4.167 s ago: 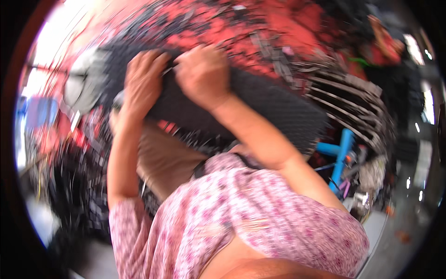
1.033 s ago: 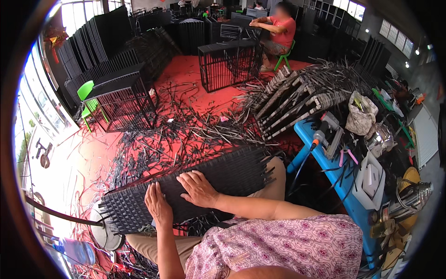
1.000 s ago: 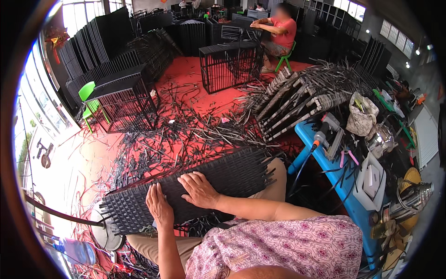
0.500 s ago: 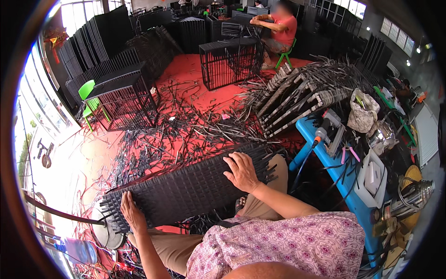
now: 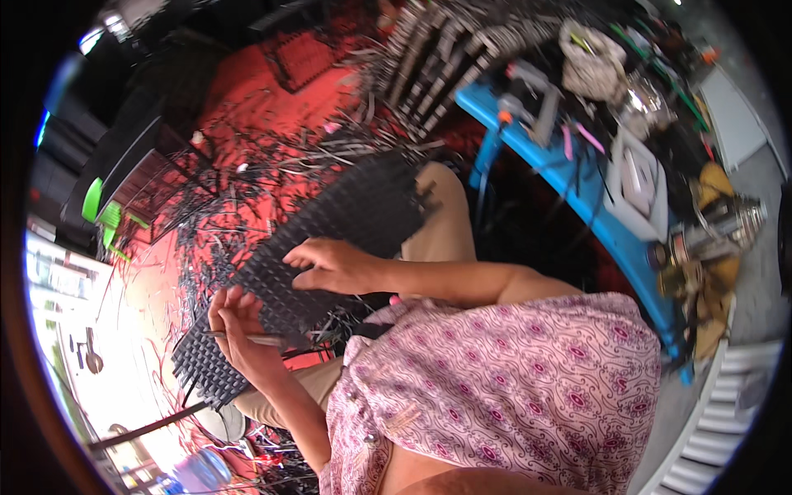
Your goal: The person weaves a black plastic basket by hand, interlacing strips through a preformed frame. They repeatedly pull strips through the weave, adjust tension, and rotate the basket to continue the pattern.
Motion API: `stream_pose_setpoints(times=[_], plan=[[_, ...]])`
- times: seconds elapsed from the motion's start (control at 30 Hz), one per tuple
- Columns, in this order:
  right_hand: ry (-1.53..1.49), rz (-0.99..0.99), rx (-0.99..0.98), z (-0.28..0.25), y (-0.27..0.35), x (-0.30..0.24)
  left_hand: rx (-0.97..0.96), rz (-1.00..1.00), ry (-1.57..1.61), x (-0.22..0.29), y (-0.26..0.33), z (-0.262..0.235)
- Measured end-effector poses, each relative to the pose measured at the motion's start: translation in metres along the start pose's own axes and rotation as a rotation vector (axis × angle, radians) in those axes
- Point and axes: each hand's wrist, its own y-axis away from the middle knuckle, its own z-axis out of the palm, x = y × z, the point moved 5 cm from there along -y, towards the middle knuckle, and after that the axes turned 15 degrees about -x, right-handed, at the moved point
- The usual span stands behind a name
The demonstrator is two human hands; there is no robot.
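Across my knees lies a black woven panel (image 5: 363, 206) of flat strips, its cut strip ends sticking out at both short edges. My left hand (image 5: 239, 330) is raised at the panel's left part, palm turned up and fingers curled. A thin rod-like tool (image 5: 266, 339) runs across that hand; its exact kind is blurred. Over the middle of the panel is my right hand (image 5: 334, 266), with thumb and fingers apart and nothing visible between them. Whether it touches the weave cannot be told.
To the right stands a blue bench (image 5: 569, 186) with pink-handled pliers (image 5: 577, 139), a white tray (image 5: 648, 194) and a cloth bag (image 5: 592, 59). Loose black strips (image 5: 206, 239) litter the red floor. A green chair (image 5: 106, 213) stands at far left, beside a dark frame.
My left hand has lifted off the panel's edge and turned palm up, a thin tool now across it. My right hand has moved left over the panel. The view has swung and tilted downward.
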Motion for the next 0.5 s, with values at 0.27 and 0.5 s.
stream_pose_setpoints(times=[0.27, 0.5], plan=[[-0.772, 0.342, -0.520, 0.023, 0.063, -0.005, -0.158, -0.143, 0.187, -0.044, -0.010, 0.106], [0.020, 0.373, 0.716, -0.183, 0.153, -0.007, -0.030, -0.108, -0.197, -0.023, 0.000, 0.060]])
